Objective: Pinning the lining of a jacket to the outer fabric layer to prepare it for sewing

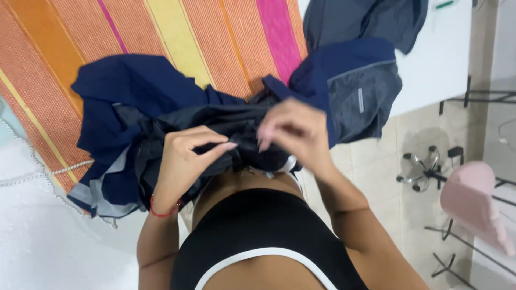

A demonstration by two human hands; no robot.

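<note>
Both hands work close to the person's body on a dark navy jacket (pixel 161 102) that lies bunched and crumpled across a striped cloth (pixel 188 32) of orange, yellow and pink bands.

The left hand (pixel 185 156) has its fingers curled narrow, thumb and forefinger drawn together in a pinch on a fold of the jacket's black inner lining (pixel 226 121). A thin red bracelet (pixel 161 213) circles that wrist. The right hand (pixel 293 129) is just beside it, palm turned down, its fingertips bent in and closed on the same gathered fold of dark fabric; the two hands are near each other with only a small bunch of cloth between them.

The jacket spreads out from the hands: a broad navy part to the left and above, a paler grey-blue edge hanging low on the left, and a sleeve or panel with a grey mesh-like patch (pixel 360 102) trailing off to the right, over the edge of a white counter (pixel 441 59). A second dark grey garment (pixel 365 21) lies on that counter, farther away.

On the tiled floor to the right stand a chair's star-shaped wheeled base (pixel 424 169) and a pink chair (pixel 473 201). A white textured cover (pixel 48 236) fills the lower left.
</note>
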